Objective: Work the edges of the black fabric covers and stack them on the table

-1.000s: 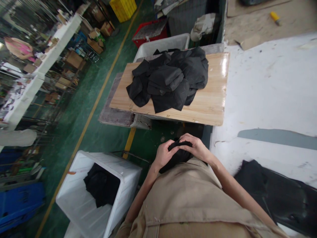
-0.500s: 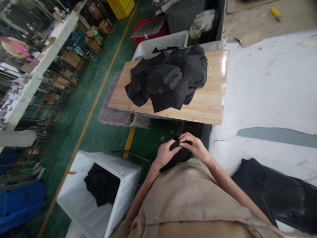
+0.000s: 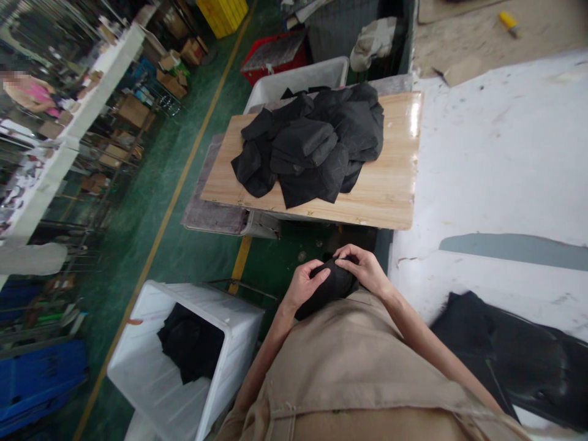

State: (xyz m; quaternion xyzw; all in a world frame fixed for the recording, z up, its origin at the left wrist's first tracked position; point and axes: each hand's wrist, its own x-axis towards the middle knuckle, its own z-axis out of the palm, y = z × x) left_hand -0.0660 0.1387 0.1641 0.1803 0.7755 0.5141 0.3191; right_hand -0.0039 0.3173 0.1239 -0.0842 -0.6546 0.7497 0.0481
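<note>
A piece of black fabric (image 3: 331, 283) is held close against the front of my body, its lower part hidden by my tan clothing. My left hand (image 3: 307, 285) grips its left side, thumb lying on top. At its upper right edge, my right hand (image 3: 361, 264) pinches the fabric between thumb and fingers. Beyond the hands, a heap of black fabric pieces (image 3: 312, 144) lies on a wood-grain board (image 3: 390, 190). More black fabric (image 3: 519, 352) lies on the white table (image 3: 500, 159) to the right.
A white plastic bin (image 3: 151, 380) with black fabric inside stands at lower left. Under the board are other bins. A yellow-handled tool (image 3: 509, 24) lies at the table's far end. Across the green floor (image 3: 138, 245), a person (image 3: 32, 92) is at a long bench.
The black fabric between my hands is spread a little flatter, and more of its surface shows. My left thumb has shifted slightly, and both hands remain on the fabric.
</note>
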